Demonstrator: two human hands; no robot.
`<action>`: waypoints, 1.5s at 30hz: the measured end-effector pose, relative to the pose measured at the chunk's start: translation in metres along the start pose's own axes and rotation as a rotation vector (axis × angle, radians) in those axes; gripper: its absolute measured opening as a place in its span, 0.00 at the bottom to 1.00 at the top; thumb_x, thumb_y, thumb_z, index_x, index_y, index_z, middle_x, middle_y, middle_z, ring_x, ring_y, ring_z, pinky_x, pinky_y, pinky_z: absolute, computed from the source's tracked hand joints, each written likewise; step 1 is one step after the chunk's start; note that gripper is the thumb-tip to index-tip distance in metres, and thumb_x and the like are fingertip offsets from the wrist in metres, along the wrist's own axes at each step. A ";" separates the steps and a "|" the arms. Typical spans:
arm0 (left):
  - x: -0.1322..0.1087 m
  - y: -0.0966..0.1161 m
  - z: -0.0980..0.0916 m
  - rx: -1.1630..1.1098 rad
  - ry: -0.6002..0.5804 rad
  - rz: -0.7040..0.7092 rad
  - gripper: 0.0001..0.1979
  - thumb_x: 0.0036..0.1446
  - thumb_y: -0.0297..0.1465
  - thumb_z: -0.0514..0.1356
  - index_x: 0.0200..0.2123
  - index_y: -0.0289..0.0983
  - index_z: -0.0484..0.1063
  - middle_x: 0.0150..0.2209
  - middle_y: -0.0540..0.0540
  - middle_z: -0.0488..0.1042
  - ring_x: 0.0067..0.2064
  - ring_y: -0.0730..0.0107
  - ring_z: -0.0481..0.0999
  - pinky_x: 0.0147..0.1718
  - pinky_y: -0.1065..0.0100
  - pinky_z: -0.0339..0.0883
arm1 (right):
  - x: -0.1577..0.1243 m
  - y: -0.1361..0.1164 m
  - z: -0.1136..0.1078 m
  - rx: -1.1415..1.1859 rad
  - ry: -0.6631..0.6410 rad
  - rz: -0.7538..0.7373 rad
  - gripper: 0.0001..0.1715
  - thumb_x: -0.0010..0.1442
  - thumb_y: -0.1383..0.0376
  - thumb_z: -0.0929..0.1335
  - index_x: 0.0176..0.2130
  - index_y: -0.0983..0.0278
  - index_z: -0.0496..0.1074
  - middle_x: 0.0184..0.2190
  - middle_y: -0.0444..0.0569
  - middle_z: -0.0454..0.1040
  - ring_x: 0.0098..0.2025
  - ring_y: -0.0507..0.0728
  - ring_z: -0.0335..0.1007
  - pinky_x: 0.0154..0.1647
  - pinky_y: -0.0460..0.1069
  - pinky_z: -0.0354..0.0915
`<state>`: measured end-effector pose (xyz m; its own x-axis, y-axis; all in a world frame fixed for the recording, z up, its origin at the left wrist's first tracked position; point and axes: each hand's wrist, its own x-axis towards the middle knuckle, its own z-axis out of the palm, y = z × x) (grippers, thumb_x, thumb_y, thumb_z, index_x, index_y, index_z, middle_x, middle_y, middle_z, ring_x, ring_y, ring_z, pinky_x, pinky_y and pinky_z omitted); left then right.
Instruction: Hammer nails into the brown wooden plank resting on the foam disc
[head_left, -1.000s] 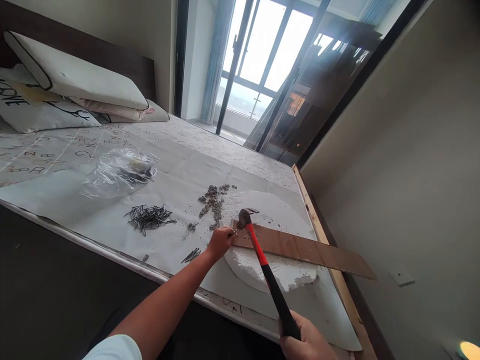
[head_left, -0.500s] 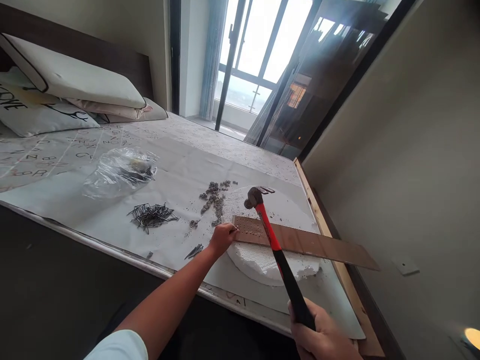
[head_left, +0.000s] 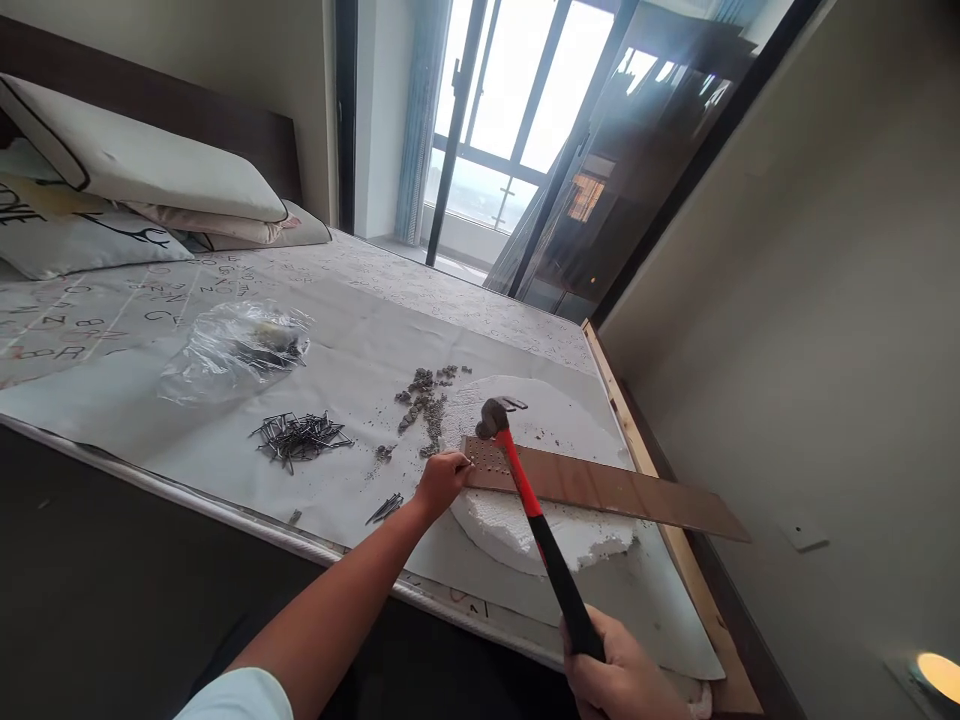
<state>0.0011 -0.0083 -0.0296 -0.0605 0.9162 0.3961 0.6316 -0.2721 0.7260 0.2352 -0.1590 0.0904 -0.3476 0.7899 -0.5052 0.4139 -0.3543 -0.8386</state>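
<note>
My right hand [head_left: 619, 678] grips the black end of a red-and-black claw hammer [head_left: 529, 510]. Its steel head hangs just above the left end of a long brown wooden strip [head_left: 607, 487]. That strip lies across a round white foam slab [head_left: 540, 525] on the bed. My left hand [head_left: 441, 481] pinches a small nail upright at the strip's left end, where rows of nail heads show.
A heap of loose nails [head_left: 300, 436] and a clear plastic bag [head_left: 236, 345] lie to the left on the paper sheet [head_left: 352, 350]. Grey bent scraps [head_left: 426, 395] sit by the foam. Pillows [head_left: 135, 170] are at the far left; a wall is at the right.
The hammer head rose up and to the right half a second ago, then came back down toward the strip's left end. My left hand stayed at the nail.
</note>
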 end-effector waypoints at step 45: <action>-0.012 0.009 -0.057 -0.139 -0.010 -0.546 0.13 0.49 0.28 0.51 0.36 0.34 0.71 0.23 0.48 0.72 0.24 0.73 0.70 0.23 0.74 0.61 | 0.039 0.049 0.029 0.170 -0.099 0.082 0.08 0.32 0.70 0.57 0.19 0.60 0.52 0.06 0.33 0.51 0.05 0.47 0.47 0.03 0.42 0.46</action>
<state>-0.0360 -0.0387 0.0039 -0.3427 0.9374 -0.0626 0.4030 0.2069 0.8915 0.2179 -0.1603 0.0239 -0.4028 0.7051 -0.5836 0.2992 -0.5011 -0.8120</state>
